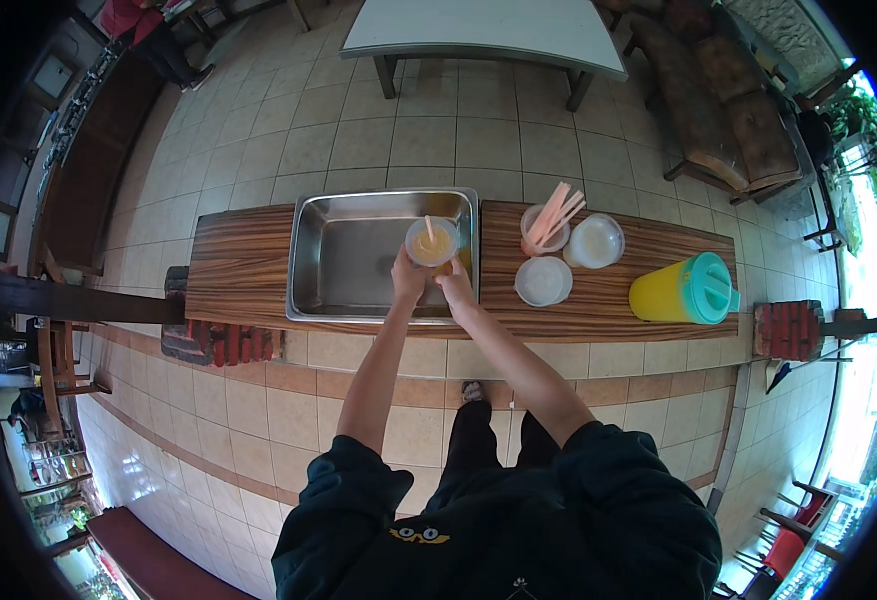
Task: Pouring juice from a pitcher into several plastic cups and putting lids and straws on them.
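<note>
Both my hands close around a clear cup [432,243] of yellow drink, one from each side. My left hand [408,278] grips its left side and my right hand [456,284] its lower right. A pale pink stick, perhaps a straw, stands up out of the drink. The cup is over the right end of a rectangular steel pan [349,250], whose floor is otherwise bare metal. To the right, more pale pink sticks [557,215] lean in a clear tub. Beside them are a round clear container [597,241] and a smaller whitish one [544,281].
A yellow pitcher with a turquoise lid [704,288] lies or leans at the right end of the striped wooden bench [239,265]. Brick supports [788,331] flank the bench. Beyond are a white table [479,28], a brown sofa [724,110] and another person [154,40].
</note>
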Motion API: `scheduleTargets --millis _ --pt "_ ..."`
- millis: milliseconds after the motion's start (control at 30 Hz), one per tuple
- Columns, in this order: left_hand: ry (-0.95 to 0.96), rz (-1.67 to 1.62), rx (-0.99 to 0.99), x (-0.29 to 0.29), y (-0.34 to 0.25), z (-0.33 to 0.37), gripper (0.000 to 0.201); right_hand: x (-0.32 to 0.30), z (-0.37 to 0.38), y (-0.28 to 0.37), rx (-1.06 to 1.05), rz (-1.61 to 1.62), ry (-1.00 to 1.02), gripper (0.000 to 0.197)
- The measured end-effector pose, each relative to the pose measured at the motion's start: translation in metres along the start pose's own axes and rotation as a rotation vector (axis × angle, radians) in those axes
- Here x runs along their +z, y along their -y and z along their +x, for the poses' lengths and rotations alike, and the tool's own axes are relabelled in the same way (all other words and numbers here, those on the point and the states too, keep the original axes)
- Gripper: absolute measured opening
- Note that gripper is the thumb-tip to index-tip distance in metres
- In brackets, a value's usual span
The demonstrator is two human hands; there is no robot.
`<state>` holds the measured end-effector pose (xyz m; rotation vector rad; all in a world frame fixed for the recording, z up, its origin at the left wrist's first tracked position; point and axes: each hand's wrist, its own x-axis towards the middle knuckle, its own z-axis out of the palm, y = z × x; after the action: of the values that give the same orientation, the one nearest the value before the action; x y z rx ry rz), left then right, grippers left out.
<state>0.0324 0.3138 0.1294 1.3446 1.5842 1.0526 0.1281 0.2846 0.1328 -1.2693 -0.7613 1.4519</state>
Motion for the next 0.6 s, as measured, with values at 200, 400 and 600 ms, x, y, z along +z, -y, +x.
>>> scheduleTargets --millis 200,400,600 --pt "-0.026 -0.126 0.048 0.022 -0.004 0.009 0.049 0.004 0.005 0.006 -0.022 0.17 -0.107 0.07" --pt "-0.041 -0.13 -0.012 0.021 -0.006 0.018 0.048 0.002 -0.001 0.033 0.148 0.476 0.072 0.06" --pt "-0.025 -0.134 -0.02 0.028 -0.014 0.019 0.051 0.007 -0.025 0.045 0.182 0.382 -0.015 0.072"
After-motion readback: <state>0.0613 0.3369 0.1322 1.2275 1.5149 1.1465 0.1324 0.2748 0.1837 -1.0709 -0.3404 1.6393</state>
